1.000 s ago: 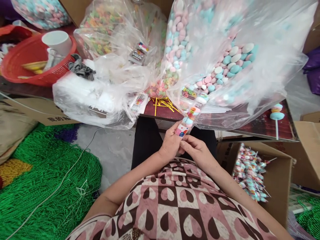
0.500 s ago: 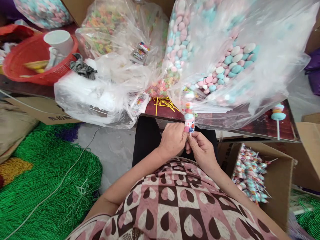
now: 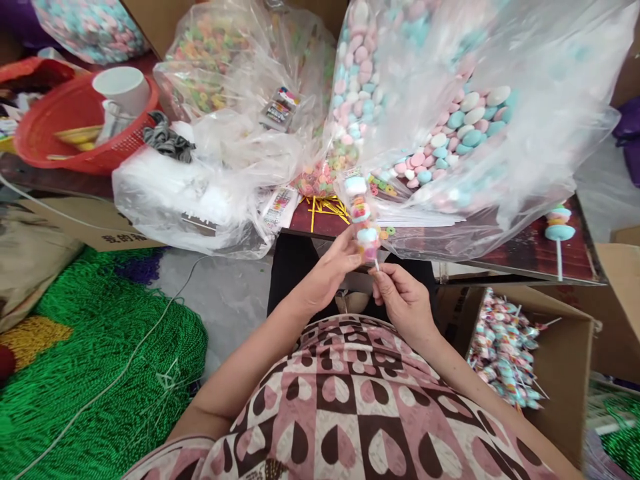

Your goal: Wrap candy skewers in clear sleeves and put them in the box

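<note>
A candy skewer (image 3: 361,217) in a clear wrapper stands nearly upright above my lap, tilted left, with white, blue and orange sweets stacked inside. My right hand (image 3: 403,293) pinches its white stick from below. Against the left side of the wrapper rests my left hand (image 3: 333,270), its fingers stretched up along the lower part and partly hidden behind it. Yellow ties (image 3: 325,208) and a small stack of printed labels (image 3: 281,207) lie at the table edge, just beyond my hands.
Big clear bags of pink, white and blue candies (image 3: 450,133) and of gummy rings (image 3: 215,60) cover the table. A red basket (image 3: 90,157) sits left. An unwrapped skewer (image 3: 559,233) stands right, above a carton (image 3: 563,373) of wrapped ones. Green strands (image 3: 125,347) lie lower left.
The skewer has tilted and moved slightly left. My left hand has loosened from its closed hold at the base and shifted left, its fingers now extended. My right hand still pinches the stick.
</note>
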Demonstrator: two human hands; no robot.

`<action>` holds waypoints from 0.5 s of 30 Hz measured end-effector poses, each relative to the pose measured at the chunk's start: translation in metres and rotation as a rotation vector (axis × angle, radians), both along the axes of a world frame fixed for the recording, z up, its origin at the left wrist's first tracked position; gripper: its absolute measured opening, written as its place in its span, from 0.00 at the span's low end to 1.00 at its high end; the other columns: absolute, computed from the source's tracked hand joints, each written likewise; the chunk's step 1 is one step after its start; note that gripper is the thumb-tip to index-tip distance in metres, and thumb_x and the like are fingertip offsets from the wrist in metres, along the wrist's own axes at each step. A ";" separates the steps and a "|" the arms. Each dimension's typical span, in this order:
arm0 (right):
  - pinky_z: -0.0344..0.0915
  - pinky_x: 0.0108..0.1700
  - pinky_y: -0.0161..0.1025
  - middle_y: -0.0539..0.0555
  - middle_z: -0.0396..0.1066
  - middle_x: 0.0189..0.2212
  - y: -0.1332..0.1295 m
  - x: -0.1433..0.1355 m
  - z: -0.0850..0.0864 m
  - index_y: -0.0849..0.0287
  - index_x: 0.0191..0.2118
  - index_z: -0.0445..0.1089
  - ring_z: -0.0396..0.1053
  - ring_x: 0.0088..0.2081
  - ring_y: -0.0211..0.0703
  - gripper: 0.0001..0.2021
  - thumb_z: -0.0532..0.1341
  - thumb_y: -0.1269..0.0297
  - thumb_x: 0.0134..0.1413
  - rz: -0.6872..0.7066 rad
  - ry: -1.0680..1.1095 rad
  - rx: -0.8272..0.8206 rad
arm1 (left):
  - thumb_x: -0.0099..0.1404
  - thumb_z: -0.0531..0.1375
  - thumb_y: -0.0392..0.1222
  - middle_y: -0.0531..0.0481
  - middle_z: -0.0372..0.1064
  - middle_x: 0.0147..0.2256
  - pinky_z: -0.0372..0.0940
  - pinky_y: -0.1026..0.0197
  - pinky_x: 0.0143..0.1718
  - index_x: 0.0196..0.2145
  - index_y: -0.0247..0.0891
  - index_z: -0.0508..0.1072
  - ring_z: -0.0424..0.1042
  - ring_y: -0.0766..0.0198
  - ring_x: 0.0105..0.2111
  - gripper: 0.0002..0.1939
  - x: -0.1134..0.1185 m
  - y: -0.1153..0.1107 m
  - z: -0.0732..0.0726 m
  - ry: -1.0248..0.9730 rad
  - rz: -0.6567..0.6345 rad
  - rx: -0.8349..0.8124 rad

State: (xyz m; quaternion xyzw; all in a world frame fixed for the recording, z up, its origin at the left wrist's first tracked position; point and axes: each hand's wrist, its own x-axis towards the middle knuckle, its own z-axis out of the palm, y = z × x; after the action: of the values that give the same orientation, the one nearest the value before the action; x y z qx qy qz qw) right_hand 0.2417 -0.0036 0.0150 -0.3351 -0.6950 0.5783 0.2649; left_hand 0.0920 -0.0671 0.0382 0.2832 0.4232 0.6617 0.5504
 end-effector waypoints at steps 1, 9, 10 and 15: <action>0.60 0.23 0.33 0.45 0.62 0.19 -0.001 0.000 0.000 0.57 0.39 0.70 0.60 0.19 0.33 0.10 0.56 0.57 0.61 0.003 -0.004 -0.003 | 0.58 0.60 0.50 0.44 0.70 0.51 0.61 0.54 0.54 0.54 0.42 0.65 0.67 0.55 0.54 0.27 -0.001 0.002 0.003 -0.040 -0.024 -0.001; 0.60 0.23 0.33 0.45 0.62 0.19 -0.002 0.001 0.001 0.57 0.38 0.70 0.60 0.19 0.34 0.11 0.56 0.56 0.61 -0.004 -0.023 0.032 | 0.59 0.63 0.53 0.44 0.76 0.40 0.65 0.57 0.45 0.45 0.38 0.70 0.74 0.57 0.44 0.20 0.007 0.018 0.006 -0.051 0.020 -0.016; 0.60 0.23 0.33 0.45 0.62 0.19 -0.002 0.002 0.000 0.57 0.38 0.71 0.60 0.19 0.34 0.11 0.56 0.56 0.62 0.003 -0.025 0.044 | 0.59 0.64 0.52 0.44 0.76 0.39 0.66 0.58 0.43 0.45 0.37 0.70 0.74 0.57 0.42 0.21 0.010 0.018 0.004 -0.063 0.016 -0.024; 0.59 0.24 0.34 0.44 0.60 0.18 0.000 0.004 -0.003 0.59 0.40 0.73 0.59 0.20 0.34 0.12 0.56 0.58 0.62 0.024 -0.040 0.103 | 0.62 0.59 0.57 0.42 0.77 0.39 0.67 0.57 0.42 0.49 0.34 0.71 0.75 0.56 0.41 0.25 0.021 0.016 -0.007 0.029 -0.001 -0.107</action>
State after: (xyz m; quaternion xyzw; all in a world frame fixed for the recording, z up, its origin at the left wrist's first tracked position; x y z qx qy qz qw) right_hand 0.2459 -0.0036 0.0120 -0.3241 -0.7330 0.5379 0.2612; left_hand 0.1127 -0.0514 0.0313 0.2630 0.4659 0.6337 0.5587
